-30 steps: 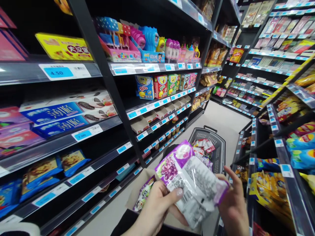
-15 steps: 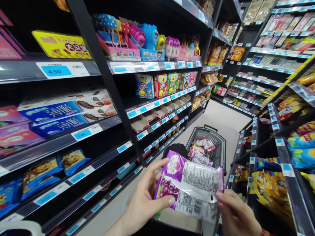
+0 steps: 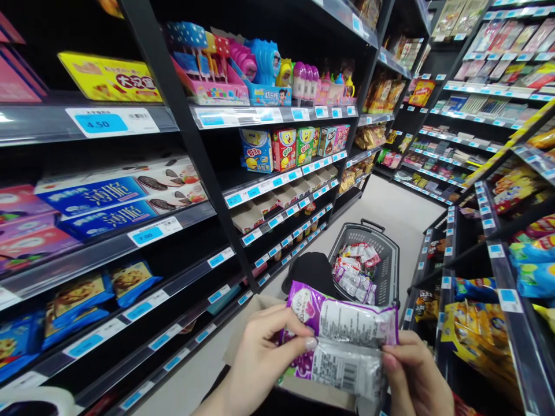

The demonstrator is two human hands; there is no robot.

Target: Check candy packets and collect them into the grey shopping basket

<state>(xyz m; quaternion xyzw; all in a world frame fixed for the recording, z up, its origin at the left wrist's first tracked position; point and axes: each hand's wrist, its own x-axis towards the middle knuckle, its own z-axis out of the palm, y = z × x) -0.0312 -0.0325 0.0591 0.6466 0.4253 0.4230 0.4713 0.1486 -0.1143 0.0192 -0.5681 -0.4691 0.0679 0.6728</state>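
A purple and silver candy packet, its printed back turned up, is stretched between my two hands. My left hand pinches it near the left end, thumb and index finger together on the back seam. On the right end, the thumb and fingers of my right hand grip the edge. Grapes and a barcode are printed on the packet. Beneath it sits an open cardboard box, mostly hidden by the packet and my hands. Beyond, a grey shopping basket on the floor holds several shiny packets.
Black shelving with price labels runs along the left, carrying boxed biscuits, small cartons and toy candies. To the right are bins of yellow snack bags. The pale floor aisle leads to shelves at the back.
My left thumb and index finger have come together in a pinch on the packet's back seam. The packet has tilted slightly, and more of the cardboard box shows at left.
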